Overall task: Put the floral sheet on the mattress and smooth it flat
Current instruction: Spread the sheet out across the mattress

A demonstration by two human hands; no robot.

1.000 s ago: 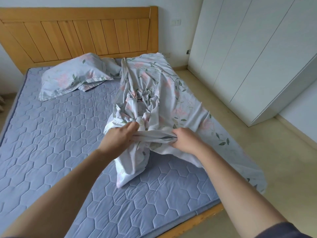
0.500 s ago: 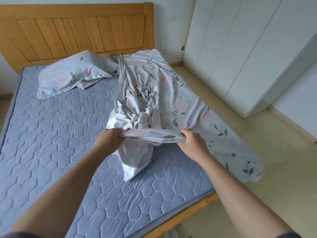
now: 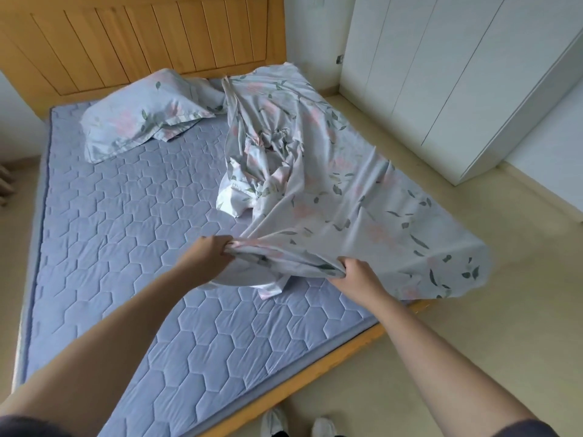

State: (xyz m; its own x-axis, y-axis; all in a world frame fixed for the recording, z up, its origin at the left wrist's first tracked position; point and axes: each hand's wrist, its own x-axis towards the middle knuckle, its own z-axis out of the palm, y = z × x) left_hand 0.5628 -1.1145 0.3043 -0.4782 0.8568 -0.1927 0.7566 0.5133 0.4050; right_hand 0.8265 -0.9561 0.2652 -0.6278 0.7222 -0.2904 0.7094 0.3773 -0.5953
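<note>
The floral sheet (image 3: 318,159), pale with pink flowers and green leaves, lies along the right side of the blue quilted mattress (image 3: 120,234). Its middle is bunched and crumpled, and its right part hangs off the bed's right edge. My left hand (image 3: 206,255) grips the sheet's near edge, and my right hand (image 3: 358,275) grips the same edge further right. The edge is stretched between both hands, lifted just above the mattress, with a loose fold hanging below it.
A matching floral pillow (image 3: 142,119) lies at the head by the wooden headboard (image 3: 135,42). White wardrobe doors (image 3: 441,74) stand to the right across a strip of beige floor (image 3: 492,310). My feet in white footwear (image 3: 296,425) are at the wooden bed frame's foot.
Both hands have moved apart and pulled the sheet's edge toward the foot of the bed. The sheet's right part has spread wider. My view has backed away.
</note>
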